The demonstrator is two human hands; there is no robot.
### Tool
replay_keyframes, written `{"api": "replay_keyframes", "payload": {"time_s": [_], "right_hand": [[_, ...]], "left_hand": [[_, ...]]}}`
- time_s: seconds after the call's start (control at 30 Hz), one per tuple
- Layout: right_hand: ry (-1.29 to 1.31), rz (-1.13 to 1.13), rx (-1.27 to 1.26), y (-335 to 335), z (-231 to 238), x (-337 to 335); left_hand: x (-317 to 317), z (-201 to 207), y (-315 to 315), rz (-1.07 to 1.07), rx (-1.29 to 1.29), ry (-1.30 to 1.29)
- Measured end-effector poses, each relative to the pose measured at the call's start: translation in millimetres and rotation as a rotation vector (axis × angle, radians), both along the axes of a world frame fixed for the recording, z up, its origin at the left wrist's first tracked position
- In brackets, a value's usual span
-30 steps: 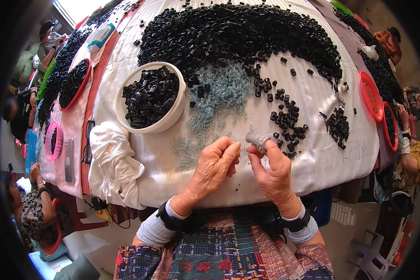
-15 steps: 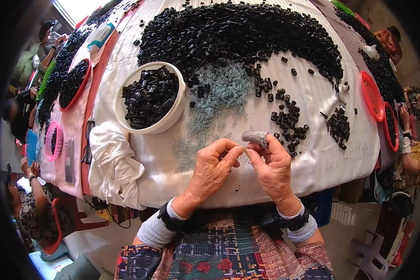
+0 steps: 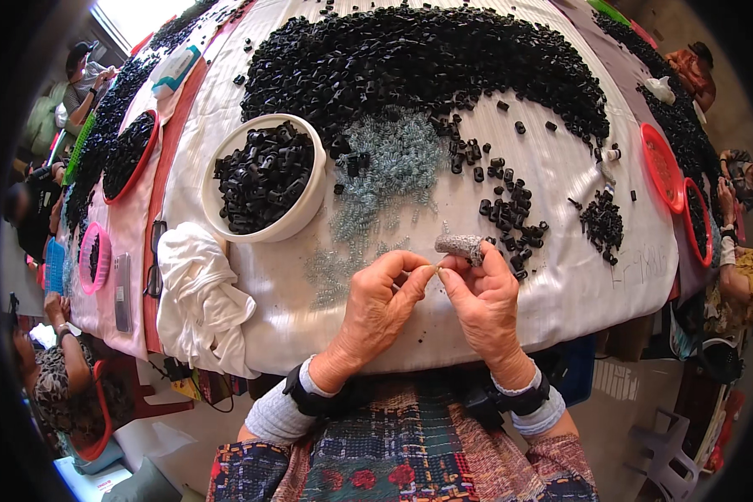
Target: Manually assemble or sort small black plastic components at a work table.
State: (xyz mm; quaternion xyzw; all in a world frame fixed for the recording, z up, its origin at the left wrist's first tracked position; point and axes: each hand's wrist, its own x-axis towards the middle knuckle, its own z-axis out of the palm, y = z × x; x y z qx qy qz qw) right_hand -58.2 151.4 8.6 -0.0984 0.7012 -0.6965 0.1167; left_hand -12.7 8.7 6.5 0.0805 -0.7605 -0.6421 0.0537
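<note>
My left hand (image 3: 383, 303) and my right hand (image 3: 484, 305) meet over the near part of the cloth-covered table, each with thumb and forefinger pinched. Whatever sits between the fingertips is too small to name. A grey wrap (image 3: 462, 247) covers my right forefinger. Just beyond my hands lies a heap of small clear springs (image 3: 391, 167), some scattered near my left hand. To the right of it are loose black plastic pieces (image 3: 510, 207). Behind spreads a large pile of black plastic pieces (image 3: 427, 63). A white bowl (image 3: 308, 201) full of similar pieces stands left of the springs.
A crumpled white cloth (image 3: 199, 293) lies at the near left, with a phone (image 3: 123, 293) beyond it. Small dark parts (image 3: 601, 226) are heaped at the right. Red baskets (image 3: 663, 171) stand on the neighbouring right table. Other people sit along both sides.
My pinched fingertips have shifted only slightly. The view has moved a little, so the table's contents appear slightly farther left.
</note>
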Motion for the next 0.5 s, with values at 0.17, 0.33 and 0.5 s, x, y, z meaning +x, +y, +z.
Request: {"api": "replay_keyframes", "payload": {"time_s": [0.17, 0.33, 0.5], "right_hand": [[-0.008, -0.002, -0.021, -2, 2, 2], [-0.076, 0.022, -0.071, 1, -1, 2], [0.027, 0.018, 0.035, 1, -1, 2]], "left_hand": [[-1, 7, 3, 0.018, 0.087, -0.032], [-1, 2, 3, -0.007, 0.104, 0.009], [-1, 7, 6, 0.027, 0.109, -0.028]]}}
